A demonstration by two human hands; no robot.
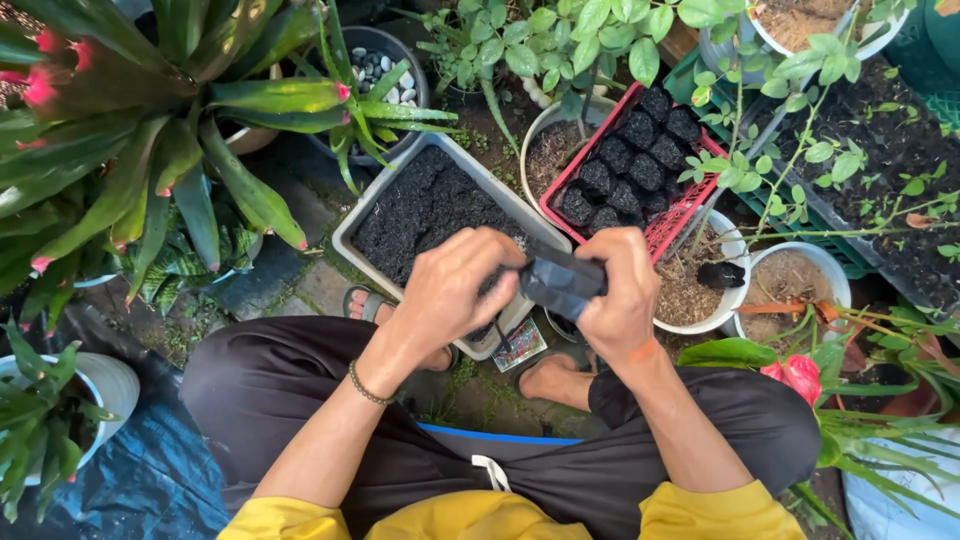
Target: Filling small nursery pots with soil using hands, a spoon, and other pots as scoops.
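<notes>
Both hands hold a small black plastic nursery bag in front of my knees. My left hand pinches its left side and my right hand grips its right side. Just beyond the bag lies a grey rectangular tray filled with dark soil. To its right stands a red plastic basket holding several filled black bags. I am squatting, with dark trousers and sandalled feet below the hands.
White pots with soil stand at the right, one holding a black bag. A large red-tipped bromeliad fills the left. Black seedling trays sit at the far right. A small seed packet lies on the ground.
</notes>
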